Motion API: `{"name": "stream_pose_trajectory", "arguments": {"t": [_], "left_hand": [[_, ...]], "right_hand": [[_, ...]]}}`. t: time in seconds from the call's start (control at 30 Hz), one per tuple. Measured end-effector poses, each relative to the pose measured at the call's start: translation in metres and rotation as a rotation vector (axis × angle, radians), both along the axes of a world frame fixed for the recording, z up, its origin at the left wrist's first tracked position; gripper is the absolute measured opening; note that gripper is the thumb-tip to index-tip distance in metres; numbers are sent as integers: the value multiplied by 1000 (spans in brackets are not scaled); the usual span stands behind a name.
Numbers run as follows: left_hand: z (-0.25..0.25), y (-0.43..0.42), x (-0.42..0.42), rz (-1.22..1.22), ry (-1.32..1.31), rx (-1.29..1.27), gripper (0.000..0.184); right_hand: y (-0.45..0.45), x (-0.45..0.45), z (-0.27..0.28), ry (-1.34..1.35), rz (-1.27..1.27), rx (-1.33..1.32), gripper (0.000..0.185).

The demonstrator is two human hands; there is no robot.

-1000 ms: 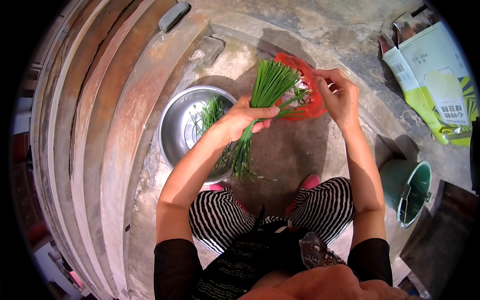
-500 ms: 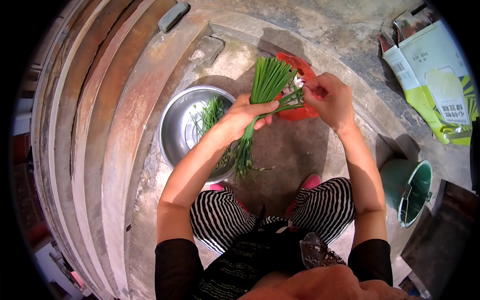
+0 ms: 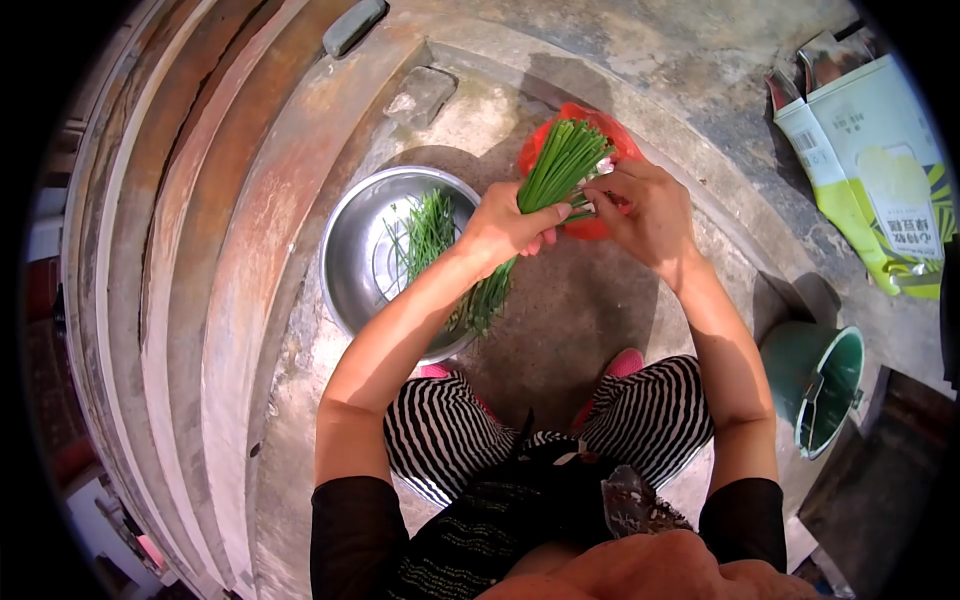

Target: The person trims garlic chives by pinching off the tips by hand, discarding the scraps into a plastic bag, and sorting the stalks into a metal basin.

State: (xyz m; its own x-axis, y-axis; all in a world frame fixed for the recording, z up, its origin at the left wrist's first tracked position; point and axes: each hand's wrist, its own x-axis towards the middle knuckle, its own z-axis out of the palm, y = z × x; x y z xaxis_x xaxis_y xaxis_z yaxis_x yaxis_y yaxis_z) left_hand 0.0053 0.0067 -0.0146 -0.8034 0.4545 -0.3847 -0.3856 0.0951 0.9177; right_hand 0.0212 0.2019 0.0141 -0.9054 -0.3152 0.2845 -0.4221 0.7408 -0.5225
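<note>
My left hand point(image 3: 508, 228) is wrapped round a thick bunch of green chives point(image 3: 562, 165). The stalk ends point up and away from me, and the thinner tips hang below the hand beside a steel basin point(image 3: 348, 285). Loose chives point(image 3: 428, 235) lie inside that basin. My right hand point(image 3: 645, 215) is pinched close to my left thumb, at the right side of the bunch; what sits between its fingertips is too small to make out. Behind both hands lies a red plastic bag point(image 3: 585, 228) with some whitish bits showing at its opening, partly covered by the bunch and my right hand.
A green bucket point(image 3: 795, 375) stands on the right, near my right forearm. Beyond it lies a white and green printed carton point(image 3: 865, 150). Concrete steps point(image 3: 270, 200) rise along the left, with a grey stone point(image 3: 352, 28) on one. Another flat stone point(image 3: 425, 95) lies behind the basin.
My right hand has moved left and in toward my left hand. The chive bunch has tilted to the right, now covering more of the red bag. Stalks that stuck out sideways toward my right hand no longer show.
</note>
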Motion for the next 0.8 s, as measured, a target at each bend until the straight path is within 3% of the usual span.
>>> {"name": "stream_pose_trajectory", "arguments": {"t": [0.07,0.3,0.4,0.57,0.8], "left_hand": [[1,-3,-2,36,1,4,21],[7,-4,-4,125,-22,100,22],[6,-14,-5,94,35,22,21],[11,-18,-4,29,220,-72,18],[9,-18,-4,56,324,-142,16]], "right_hand": [[0,-2,-2,115,-172,3,6],[-7,-7,-6,228,-319,-104,9],[-4,-8,3,21,-219,-88,10],[-12,-7,23,-274,-157,164,24],[-21,-8,-2,-42,138,-15,22]]}}
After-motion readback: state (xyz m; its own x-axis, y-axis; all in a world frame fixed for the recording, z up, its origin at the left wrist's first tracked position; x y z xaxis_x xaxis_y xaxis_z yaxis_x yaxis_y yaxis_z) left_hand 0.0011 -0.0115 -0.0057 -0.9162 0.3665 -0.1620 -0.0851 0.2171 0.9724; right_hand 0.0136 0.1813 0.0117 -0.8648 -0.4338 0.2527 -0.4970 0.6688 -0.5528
